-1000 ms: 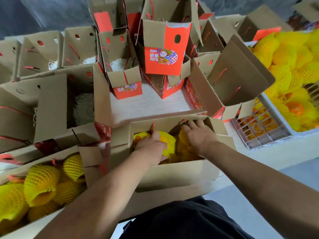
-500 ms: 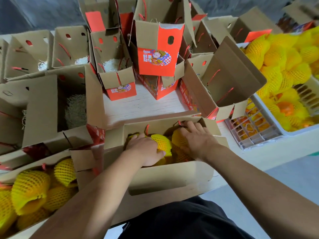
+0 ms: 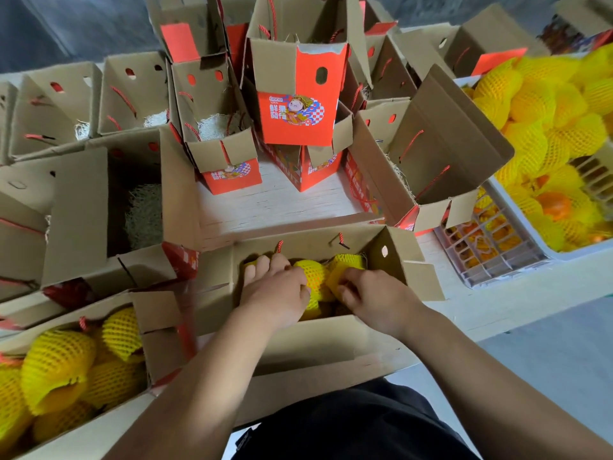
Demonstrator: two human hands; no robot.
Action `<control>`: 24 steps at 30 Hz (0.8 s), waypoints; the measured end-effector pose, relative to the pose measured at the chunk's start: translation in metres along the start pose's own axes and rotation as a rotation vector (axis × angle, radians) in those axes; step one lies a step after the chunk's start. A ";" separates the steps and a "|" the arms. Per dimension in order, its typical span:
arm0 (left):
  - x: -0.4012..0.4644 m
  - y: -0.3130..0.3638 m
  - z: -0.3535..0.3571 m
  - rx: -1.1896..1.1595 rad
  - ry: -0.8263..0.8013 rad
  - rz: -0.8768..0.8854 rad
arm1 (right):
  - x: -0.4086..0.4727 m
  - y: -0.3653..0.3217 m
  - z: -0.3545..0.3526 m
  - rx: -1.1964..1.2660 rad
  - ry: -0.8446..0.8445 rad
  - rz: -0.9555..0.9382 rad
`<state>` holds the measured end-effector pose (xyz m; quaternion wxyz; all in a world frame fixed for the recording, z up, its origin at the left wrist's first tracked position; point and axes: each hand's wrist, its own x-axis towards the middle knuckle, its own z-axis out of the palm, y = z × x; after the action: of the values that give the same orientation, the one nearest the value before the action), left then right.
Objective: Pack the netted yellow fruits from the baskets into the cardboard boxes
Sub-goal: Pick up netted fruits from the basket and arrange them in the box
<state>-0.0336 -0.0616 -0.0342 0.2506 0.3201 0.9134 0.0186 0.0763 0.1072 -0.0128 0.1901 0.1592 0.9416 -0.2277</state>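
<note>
Both hands are inside the open cardboard box (image 3: 318,340) that stands at the near edge of the table (image 3: 275,207), directly in front of the person. The left hand (image 3: 277,295) lies flat on the netted yellow fruits (image 3: 315,277) in this box, with its fingers stretched forward and pressing on them; it grips nothing. The right hand (image 3: 374,298) is beside it, on the right half of the same box, and its fingers are curled and pinch the yellow net of one fruit (image 3: 345,270). Left of this box, another box (image 3: 99,423) already holds several netted yellow fruits (image 3: 56,363). To the right of the box with the hands, a white plastic basket (image 3: 537,237) is full of netted fruits (image 3: 544,104), and one orange fruit without net (image 3: 555,205) shows among them. Between this basket and the box, a second basket (image 3: 487,257) with a grid wall holds orange fruits. Behind the box, many open boxes stand on the table; some have pale shredded padding (image 3: 144,214) at the bottom, and one tall red box (image 3: 298,97) has a printed cartoon figure on its side.
</note>
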 end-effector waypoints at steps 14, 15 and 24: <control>0.029 0.072 0.002 -0.218 -0.232 0.120 | 0.003 0.026 -0.031 -0.086 -0.046 -0.287; 0.032 0.079 0.004 -0.226 -0.207 0.086 | 0.000 0.035 -0.039 -0.060 -0.004 -0.320; 0.047 0.139 0.002 -0.219 0.040 -0.371 | -0.006 0.141 -0.116 0.061 0.180 -0.459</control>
<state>0.0161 0.0763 -0.0297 0.2648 0.1170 0.9540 0.0779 0.1028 0.2822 0.0332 0.0440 -0.0335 0.9590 -0.2780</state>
